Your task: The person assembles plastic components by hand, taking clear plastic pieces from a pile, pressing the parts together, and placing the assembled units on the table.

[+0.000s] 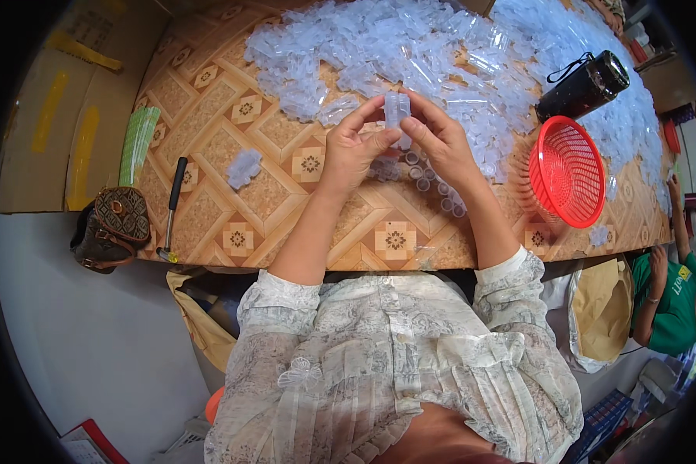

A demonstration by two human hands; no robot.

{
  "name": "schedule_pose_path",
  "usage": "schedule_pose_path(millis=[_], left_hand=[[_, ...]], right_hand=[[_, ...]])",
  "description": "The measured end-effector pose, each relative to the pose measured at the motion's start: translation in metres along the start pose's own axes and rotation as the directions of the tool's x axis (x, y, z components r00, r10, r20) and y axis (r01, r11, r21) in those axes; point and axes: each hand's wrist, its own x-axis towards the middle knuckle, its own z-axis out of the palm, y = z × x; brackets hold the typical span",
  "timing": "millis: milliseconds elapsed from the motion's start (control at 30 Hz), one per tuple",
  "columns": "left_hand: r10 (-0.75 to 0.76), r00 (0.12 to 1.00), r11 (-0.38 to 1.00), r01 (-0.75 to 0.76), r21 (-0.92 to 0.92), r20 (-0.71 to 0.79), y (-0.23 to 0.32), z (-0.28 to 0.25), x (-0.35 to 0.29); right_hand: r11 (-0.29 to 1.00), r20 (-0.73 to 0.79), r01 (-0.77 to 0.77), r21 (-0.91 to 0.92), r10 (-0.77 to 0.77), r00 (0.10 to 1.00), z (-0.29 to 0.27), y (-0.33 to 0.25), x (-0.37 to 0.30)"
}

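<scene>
Between the fingertips of both hands, a clear plastic tube-like piece (397,107) is held upright above the table. My left hand (357,147) pinches it from the left with thumb and fingers. From the other side, my right hand (441,139) grips the same piece. Just below and right of my hands, several small clear round caps or rings (425,179) lie on the patterned tabletop (286,209). A large spread of similar translucent plastic pieces (363,46) covers the table beyond my hands.
A red plastic basket (545,185) stands at the right, beside a black flask (584,87). Left are a small clear cluster (244,168), a black-handled hammer (175,203), a brown patterned bag (116,224), a green-white sheet (138,143) and a cardboard box (69,116). A person in green (669,309) sits right.
</scene>
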Motion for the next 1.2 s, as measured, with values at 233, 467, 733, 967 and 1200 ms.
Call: schedule_pose_path(millis=[233, 467, 733, 967, 1200], left_hand=[[-0.004, 0.999, 1.0, 0.004, -0.016, 0.038, -0.002, -0.004, 0.0], [-0.012, 1.0, 0.998, 0.012, 0.059, 0.003, 0.003, -0.004, -0.002], [0.036, 0.99, 0.999, -0.031, 0.041, -0.134, 0.015, -0.031, 0.008], [0.02, 0.982, 0.997, -0.034, -0.068, -0.189, 0.02, -0.035, 0.008], [0.037, 0.97, 0.996, -0.054, -0.068, -0.239, 0.023, -0.044, 0.009]], right_hand=[[0.996, 0.072, 0.088, 0.028, -0.089, 0.993, 0.0, -0.007, -0.004], [0.983, -0.01, 0.005, 0.182, -0.003, 1.0, -0.001, -0.004, -0.003], [0.966, -0.225, 0.0, 0.257, 0.06, 0.972, -0.031, -0.012, 0.006], [0.999, -0.239, 0.03, -0.032, -0.037, 0.97, -0.036, -0.003, 0.005], [0.607, 0.046, 0.249, -0.754, -0.33, 0.943, -0.014, -0.005, -0.003]])
